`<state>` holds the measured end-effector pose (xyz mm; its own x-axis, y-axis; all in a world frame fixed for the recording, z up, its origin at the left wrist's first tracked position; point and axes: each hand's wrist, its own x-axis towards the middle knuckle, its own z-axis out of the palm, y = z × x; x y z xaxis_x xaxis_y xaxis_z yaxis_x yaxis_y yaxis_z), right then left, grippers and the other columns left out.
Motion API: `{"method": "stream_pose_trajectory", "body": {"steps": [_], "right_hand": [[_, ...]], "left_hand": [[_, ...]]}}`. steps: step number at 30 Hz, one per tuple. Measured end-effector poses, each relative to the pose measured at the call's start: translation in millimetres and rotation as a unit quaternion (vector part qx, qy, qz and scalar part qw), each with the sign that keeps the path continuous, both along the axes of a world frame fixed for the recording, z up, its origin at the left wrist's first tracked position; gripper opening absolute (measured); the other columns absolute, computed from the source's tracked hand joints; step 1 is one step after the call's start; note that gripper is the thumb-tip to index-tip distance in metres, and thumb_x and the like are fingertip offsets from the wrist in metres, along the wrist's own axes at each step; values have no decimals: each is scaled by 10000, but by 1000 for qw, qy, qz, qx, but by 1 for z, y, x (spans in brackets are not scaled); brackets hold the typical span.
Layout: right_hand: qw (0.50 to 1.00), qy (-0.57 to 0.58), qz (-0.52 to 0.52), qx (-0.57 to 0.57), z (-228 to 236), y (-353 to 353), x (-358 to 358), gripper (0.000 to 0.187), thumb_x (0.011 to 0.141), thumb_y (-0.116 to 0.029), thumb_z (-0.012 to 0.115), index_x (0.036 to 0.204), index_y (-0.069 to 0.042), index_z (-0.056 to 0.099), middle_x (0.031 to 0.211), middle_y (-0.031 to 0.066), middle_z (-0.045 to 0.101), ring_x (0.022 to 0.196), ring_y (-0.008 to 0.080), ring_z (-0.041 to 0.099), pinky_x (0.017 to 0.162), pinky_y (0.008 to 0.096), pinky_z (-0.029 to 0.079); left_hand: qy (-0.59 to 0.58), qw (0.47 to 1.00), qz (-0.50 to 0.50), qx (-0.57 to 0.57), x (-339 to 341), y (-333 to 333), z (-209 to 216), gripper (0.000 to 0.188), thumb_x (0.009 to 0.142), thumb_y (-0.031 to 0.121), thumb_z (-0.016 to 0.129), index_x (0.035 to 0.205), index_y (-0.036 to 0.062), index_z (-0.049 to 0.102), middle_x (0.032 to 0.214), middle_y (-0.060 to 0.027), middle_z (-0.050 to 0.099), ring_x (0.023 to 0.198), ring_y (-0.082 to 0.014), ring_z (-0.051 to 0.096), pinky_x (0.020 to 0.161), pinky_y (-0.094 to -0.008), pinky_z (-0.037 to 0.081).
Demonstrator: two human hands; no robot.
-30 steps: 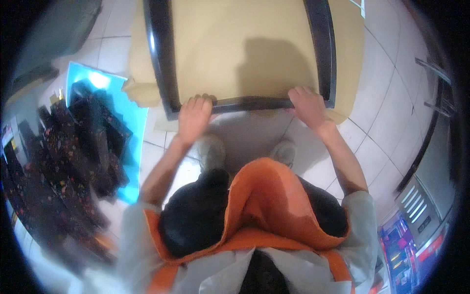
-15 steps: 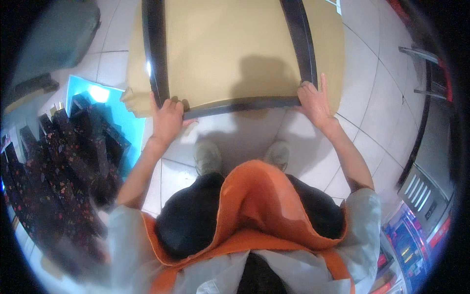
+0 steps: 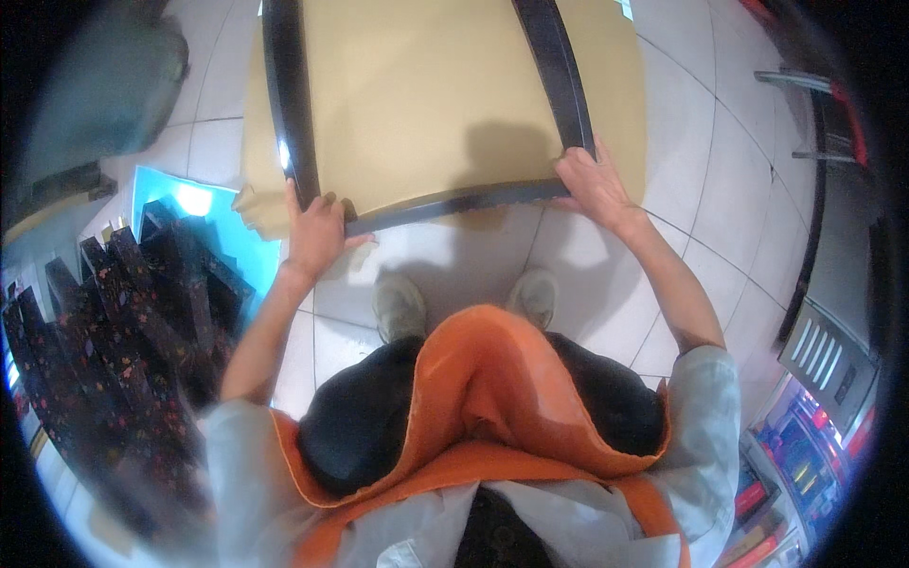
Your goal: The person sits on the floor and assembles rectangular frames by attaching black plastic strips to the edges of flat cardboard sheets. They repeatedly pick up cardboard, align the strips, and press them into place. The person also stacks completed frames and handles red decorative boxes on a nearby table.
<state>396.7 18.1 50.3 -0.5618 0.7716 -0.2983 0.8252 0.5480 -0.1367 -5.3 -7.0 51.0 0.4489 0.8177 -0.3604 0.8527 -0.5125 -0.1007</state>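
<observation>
"Two side bars and a near bar of a dark frame (image 3: 459, 202) show. Where is it, and how much room is around it?"

"It lies on a tan sheet (image 3: 417, 104), in front of the person. Its far end runs out past the top edge. The near bar sits along the sheet's near edge. To the right, tiled floor (image 3: 715, 180) stretches wide, as far as metal rails (image 3: 795, 78). A narrower strip of tiles lies between the near bar and the shoes (image 3: 400, 301)."

"What else is close by?"

"At the left, a turquoise board (image 3: 254, 244) sits just beside the sheet, with dark flowered strips (image 3: 114, 341) heaped over it, crowding that side. A slotted grey panel (image 3: 819, 355) stands at the far right, well apart from the frame."

"And the fingers?"

"Both hands grip the frame. The left hand (image 3: 317, 235) curls over the near left corner, index finger straight along the side bar, thumb at the near bar. The right hand (image 3: 595, 182) bends its fingers over the near right corner, one finger pointing up the bar's outer side."
</observation>
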Motion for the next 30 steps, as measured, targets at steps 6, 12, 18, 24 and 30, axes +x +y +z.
{"method": "stream_pose_trajectory", "body": {"steps": [6,12,18,24,30], "right_hand": [[999,3,-34,1,-1,-9,-4,348,708,-334,652,905,-80,517,891,76,512,963,216,467,901,446,337],[960,38,-270,-58,-14,-67,-41,372,760,-279,599,1016,-29,496,926,139,514,984,285,459,843,444,386],[832,529,164,-42,57,-39,-165,467,764,-128,584,1186,-15,420,1208,178,428,1168,331,376,972,408,319],[923,358,-123,68,24,14,-80,561,772,-157,599,1253,-31,339,1334,172,288,1271,308,237,1025,425,239],[920,74,-340,179,-2,68,32,720,756,-278,644,1305,0,270,1284,230,357,1210,360,326,1002,381,277]], "left_hand": [[9,1000,4,-16,0,9,4,628,712,591,525,988,28,560,891,-101,572,990,-218,497,1022,-590,32],[-16,958,181,221,-7,34,15,602,809,317,554,1279,14,334,1280,-189,376,1222,-269,329,1011,-551,138],[-460,793,364,166,24,-17,-24,590,842,216,498,1319,-17,241,1358,-247,222,1269,-377,200,1047,-440,137],[-441,822,330,150,53,-23,-3,567,823,130,497,1318,9,250,1375,-228,188,1284,-367,173,1055,-433,134],[-386,913,116,64,37,-18,-34,572,700,-113,447,1243,68,425,1337,-150,329,1260,-354,260,1040,-426,217]]}}
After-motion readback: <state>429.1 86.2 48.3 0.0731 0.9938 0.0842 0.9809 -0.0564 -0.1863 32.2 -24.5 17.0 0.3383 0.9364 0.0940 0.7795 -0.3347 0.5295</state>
